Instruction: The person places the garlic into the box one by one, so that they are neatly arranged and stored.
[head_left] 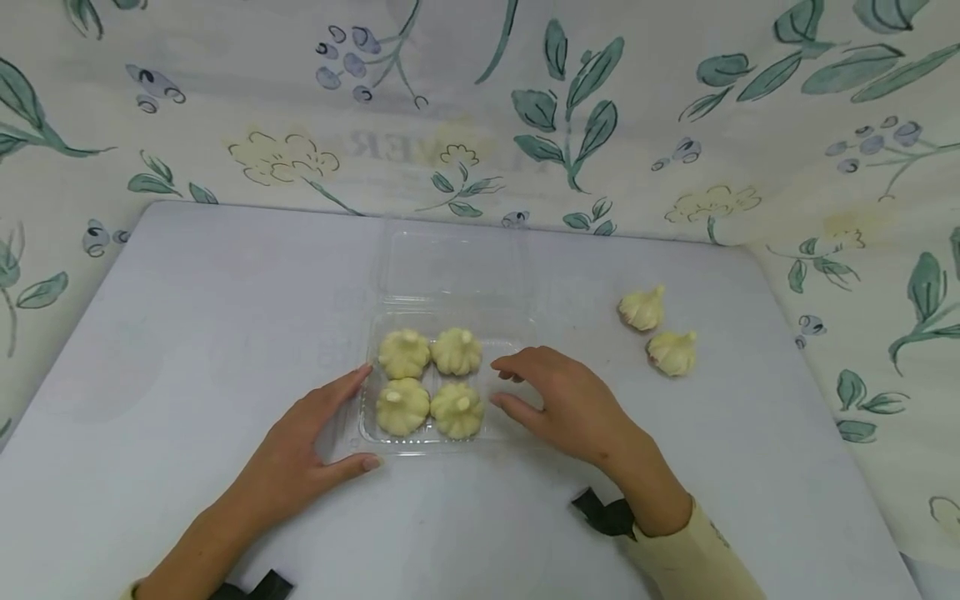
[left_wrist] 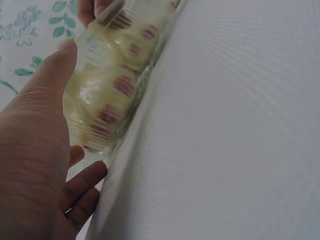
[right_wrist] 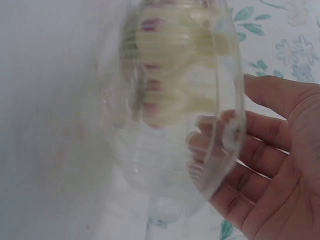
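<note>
A clear plastic clamshell box (head_left: 498, 429) lies with its lid (head_left: 453, 262) folded back away from me. Several pale garlic bulbs (head_left: 457, 410) fill its left and middle part, stems up; reddish marks show low on the bulbs (left_wrist: 102, 95) through the ribbed wall. My left hand (head_left: 300, 454) is at the box's left side, fingers straight, thumb near the front left corner. Over the right end hovers my right hand (head_left: 566, 404), fingers loosely bent, nothing between them. Whether either hand touches the box is hard to tell.
Two more garlic bulbs, one farther back (head_left: 642, 308) and one nearer (head_left: 672, 353), lie on the white table (head_left: 187, 333) to the right of the box. A leaf-patterned cloth (head_left: 465, 108) hangs along the back and sides. Black straps (head_left: 606, 512) circle the wrists.
</note>
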